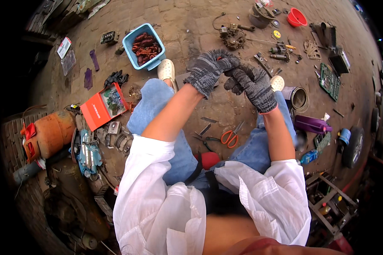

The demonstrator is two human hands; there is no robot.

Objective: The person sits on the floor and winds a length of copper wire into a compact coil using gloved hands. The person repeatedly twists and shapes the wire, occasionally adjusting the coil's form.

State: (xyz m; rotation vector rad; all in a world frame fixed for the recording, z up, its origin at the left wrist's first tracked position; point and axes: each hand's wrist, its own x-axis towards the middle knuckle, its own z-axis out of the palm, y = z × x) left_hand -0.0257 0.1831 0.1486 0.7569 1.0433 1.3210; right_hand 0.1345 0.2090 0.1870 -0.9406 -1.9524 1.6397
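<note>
Grey-knit-gloved left hand [211, 70] and right hand [253, 85] are held together, apparently for fine handling; grip cannot be told; steadiness seems needed next.

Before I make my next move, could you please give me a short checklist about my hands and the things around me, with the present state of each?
1. Left hand gloved: ok.
2. Right hand gloved: ok.
3. Nothing held between the hands: cannot tell, they block the view.
4. Orange-handled scissors out of the way: not ok, lying on the ground between the legs.
5. Blue bin upright: ok, with reddish-brown pieces inside.
6. Red box closed: not ok, its lid is open.
</note>
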